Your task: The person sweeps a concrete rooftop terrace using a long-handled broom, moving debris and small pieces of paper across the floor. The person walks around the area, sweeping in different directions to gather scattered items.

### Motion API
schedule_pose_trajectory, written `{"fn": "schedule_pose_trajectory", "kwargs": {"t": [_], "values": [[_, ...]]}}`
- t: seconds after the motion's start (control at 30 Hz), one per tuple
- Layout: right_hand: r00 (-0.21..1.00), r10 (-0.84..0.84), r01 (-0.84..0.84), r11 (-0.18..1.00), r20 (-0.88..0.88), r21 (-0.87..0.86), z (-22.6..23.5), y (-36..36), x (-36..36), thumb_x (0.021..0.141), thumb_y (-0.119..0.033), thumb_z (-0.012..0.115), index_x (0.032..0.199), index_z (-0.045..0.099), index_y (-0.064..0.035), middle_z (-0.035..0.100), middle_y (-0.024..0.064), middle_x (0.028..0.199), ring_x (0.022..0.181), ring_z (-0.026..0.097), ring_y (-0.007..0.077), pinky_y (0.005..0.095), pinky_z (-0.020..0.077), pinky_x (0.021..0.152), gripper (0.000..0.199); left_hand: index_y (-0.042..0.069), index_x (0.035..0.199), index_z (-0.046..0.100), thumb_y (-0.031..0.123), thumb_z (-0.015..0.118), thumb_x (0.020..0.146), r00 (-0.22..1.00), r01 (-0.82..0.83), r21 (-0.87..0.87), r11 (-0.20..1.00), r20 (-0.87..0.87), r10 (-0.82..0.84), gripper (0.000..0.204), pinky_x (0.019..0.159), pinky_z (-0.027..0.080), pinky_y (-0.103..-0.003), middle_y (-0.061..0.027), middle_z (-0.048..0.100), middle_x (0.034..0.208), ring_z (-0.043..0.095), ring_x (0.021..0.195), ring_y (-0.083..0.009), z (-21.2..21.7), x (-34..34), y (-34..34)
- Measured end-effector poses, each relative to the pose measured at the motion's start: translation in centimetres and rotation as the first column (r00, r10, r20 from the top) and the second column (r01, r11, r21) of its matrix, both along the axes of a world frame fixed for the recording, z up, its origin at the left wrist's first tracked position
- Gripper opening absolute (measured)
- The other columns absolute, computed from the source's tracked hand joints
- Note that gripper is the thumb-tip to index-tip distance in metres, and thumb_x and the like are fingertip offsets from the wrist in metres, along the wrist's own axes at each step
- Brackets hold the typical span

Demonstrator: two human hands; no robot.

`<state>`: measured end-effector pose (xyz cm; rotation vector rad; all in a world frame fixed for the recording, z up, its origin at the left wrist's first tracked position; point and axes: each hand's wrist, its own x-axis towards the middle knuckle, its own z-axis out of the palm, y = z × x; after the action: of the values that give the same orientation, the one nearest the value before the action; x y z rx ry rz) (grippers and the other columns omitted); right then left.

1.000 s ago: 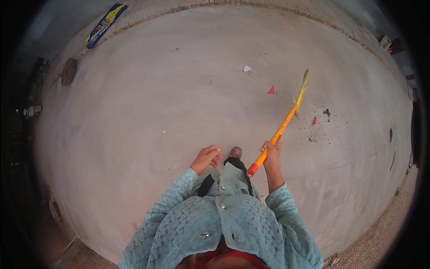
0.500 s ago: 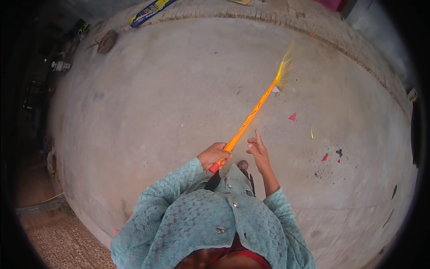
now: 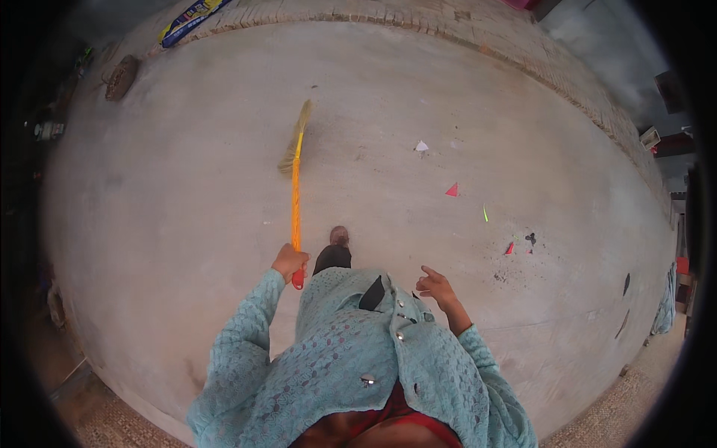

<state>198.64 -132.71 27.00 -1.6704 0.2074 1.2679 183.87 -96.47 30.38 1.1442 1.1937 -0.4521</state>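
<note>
Broom [image 3: 296,175] swung leftward (left hand [image 3: 290,261] alone grips).

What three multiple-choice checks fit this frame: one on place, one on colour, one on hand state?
1. Where does the broom head lie?
A. ahead and left of the person
B. beside the red scraps
C. behind the person

2. What colour is the broom handle?
A. blue
B. orange
C. white

3. What is the right hand doing?
A. gripping the handle
B. holding a scrap
C. empty, fingers loose

Answers:
1 A, bristles rest on the concrete floor up-left.
2 B, orange shaft.
3 C, only the left hand grips the handle.
</note>
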Motion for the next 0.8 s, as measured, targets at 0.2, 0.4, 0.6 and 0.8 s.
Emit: {"fn": "schedule_pose_trajectory", "kwargs": {"t": [0.2, 0.4, 0.6, 0.8], "values": [[0.952, -0.305, 0.303, 0.932, 0.022, -0.201, 1.4, -3.9, -0.3, 0.079, -0.014, 0.051, 0.124, 0.035, -0.0014, 0.057, 0.0064, 0.079, 0.071, 0.057, 0.0153, 0.0267, 0.0472, 0.061, 0.050, 0.001, 0.085, 0.036, 0.005, 0.056, 0.074, 0.984, 0.178, -0.211, 0.961, 0.030, -0.176, 0.022, 0.037, 0.043, -0.029, -0.0038, 0.044, 0.056, 0.044, 0.043, -0.0125, -2.1, 4.4, -1.3], [0.873, -0.488, 0.480, 0.858, 0.002, -0.183, -1.1, -5.1, -2.4, 0.079, -0.012, 0.050, 0.123, 0.035, 0.0018, 0.054, 0.0027, 0.072, 0.061, 0.052, 0.0110, 0.0218, 0.0435, 0.057, 0.048, 0.004, 0.084, 0.038, 0.007, 0.056, 0.075, 0.945, 0.322, -0.448, 0.834, 0.205, -0.255, 0.021, 0.034, 0.040, -0.026, -0.0026, 0.044, 0.056, 0.043, 0.041, -0.0101, -3.7, 11.1, -4.3], [0.966, -0.258, 0.256, 0.964, -0.013, -0.065, -0.6, -3.1, 3.3, 0.081, -0.026, 0.051, 0.126, 0.034, -0.0050, 0.051, 0.0074, 0.102, 0.092, 0.046, 0.0134, 0.0235, 0.0373, 0.075, 0.053, 0.003, 0.087, 0.044, 0.010, 0.058, 0.074, 0.861, 0.478, -0.343, 0.808, 0.364, -0.355, 0.021, 0.034, 0.038, -0.025, -0.0011, 0.045, 0.056, 0.042, 0.042, -0.0081, -4.4, 16.0, -6.7], [0.980, 0.188, -0.177, 0.973, 0.060, -0.147, -1.7, -4.8, 7.5, 0.080, -0.040, 0.047, 0.129, 0.028, -0.0067, 0.035, 0.0201, 0.124, 0.116, 0.032, 0.0288, 0.0340, 0.0267, 0.095, 0.062, 0.002, 0.095, 0.043, 0.006, 0.057, 0.073, 0.944, 0.254, -0.402, 0.880, 0.302, -0.134, 0.026, 0.032, 0.037, -0.022, -0.0006, 0.045, 0.057, 0.041, 0.039, -0.0067, 4.8, 14.1, -3.3]]}}
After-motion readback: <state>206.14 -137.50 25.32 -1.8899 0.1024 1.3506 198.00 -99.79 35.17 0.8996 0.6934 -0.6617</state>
